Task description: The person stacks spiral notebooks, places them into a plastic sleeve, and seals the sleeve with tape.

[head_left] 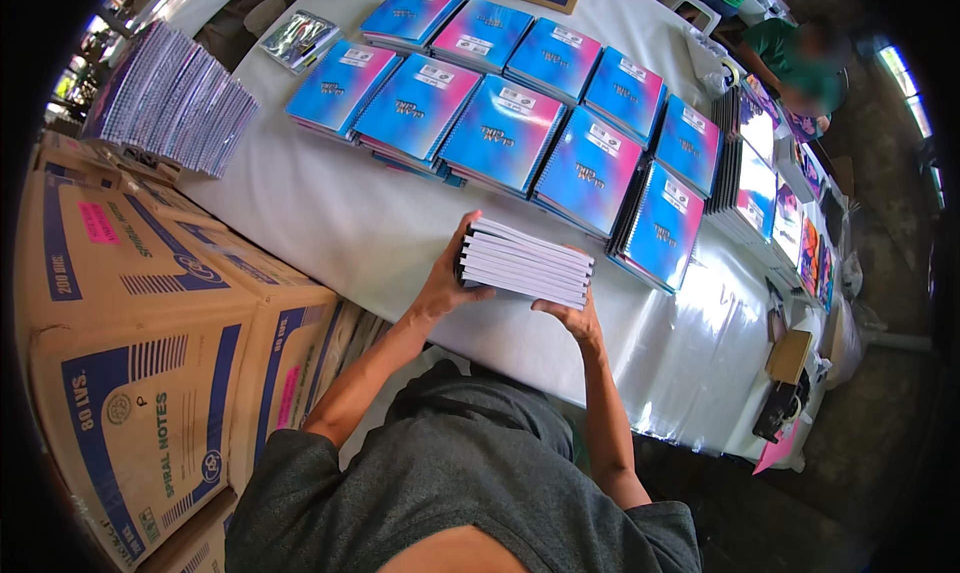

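Between my two hands is a stack of notebooks (527, 263), its white page edges turned up toward me. My left hand (450, 273) grips the left end, thumb at the near side. The right end sits in my right hand (577, 311), its thumb also at the near side. The stack is over the near edge of the white-covered table (380, 258). Beyond it, spiral notebooks (503, 133) with blue and pink covers lie in two rows of piles; the pile of blue-pink notebooks (660, 228) at the right is closest to my right hand.
Large cardboard cartons (150, 343) stand along the left, with a tall leaning stack of spiral notebooks (175, 98) on top. More notebook stacks (750, 188) line the table's right side. A tape dispenser (780, 408) lies at the right edge. A person in green (785, 68) is at the far right.
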{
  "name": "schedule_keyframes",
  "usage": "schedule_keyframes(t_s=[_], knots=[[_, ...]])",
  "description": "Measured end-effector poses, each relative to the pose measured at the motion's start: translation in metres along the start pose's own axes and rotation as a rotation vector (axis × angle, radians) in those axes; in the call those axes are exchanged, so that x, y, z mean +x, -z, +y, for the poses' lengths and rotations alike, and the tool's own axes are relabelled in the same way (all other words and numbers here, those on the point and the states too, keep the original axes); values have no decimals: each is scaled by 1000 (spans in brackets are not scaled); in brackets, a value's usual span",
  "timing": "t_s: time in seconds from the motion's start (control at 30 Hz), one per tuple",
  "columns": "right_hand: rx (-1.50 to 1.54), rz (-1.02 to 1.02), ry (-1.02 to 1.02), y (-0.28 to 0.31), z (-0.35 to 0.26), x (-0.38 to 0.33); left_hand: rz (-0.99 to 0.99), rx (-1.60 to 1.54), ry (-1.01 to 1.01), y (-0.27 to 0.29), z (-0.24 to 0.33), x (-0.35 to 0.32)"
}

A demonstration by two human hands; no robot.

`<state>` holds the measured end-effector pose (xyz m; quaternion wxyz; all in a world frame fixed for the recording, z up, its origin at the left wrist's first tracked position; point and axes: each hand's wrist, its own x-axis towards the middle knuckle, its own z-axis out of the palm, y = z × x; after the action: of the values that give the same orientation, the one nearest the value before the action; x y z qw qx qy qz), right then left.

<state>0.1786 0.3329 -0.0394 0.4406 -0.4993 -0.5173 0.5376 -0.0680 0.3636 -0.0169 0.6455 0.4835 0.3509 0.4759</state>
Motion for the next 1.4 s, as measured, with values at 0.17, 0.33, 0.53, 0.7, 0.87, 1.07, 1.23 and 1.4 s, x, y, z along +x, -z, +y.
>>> schedule_keyframes(t_s=[0.17,0.33,0.53,0.7,0.87,1.07,1.23,1.4], knots=[[-30,8,104,-3,-4,2,-236,-61,62,50,11,8],[-50,-9,138,0,-4,2,-276,79,42,46,37,44],[-75,14,114,0,2,0,-311,15,102,41,38,52],[-24,12,96,-1,2,-1,-349,-41,25,49,22,42],[-75,31,102,-3,-5,0,-275,-47,73,43,30,41],[-92,50,98,-2,2,-1,-273,-34,66,45,33,36],[-147,41,164,-2,3,0,-259,-40,40,51,31,34],[-104,41,107,-2,4,-1,-272,4,40,48,33,31]])
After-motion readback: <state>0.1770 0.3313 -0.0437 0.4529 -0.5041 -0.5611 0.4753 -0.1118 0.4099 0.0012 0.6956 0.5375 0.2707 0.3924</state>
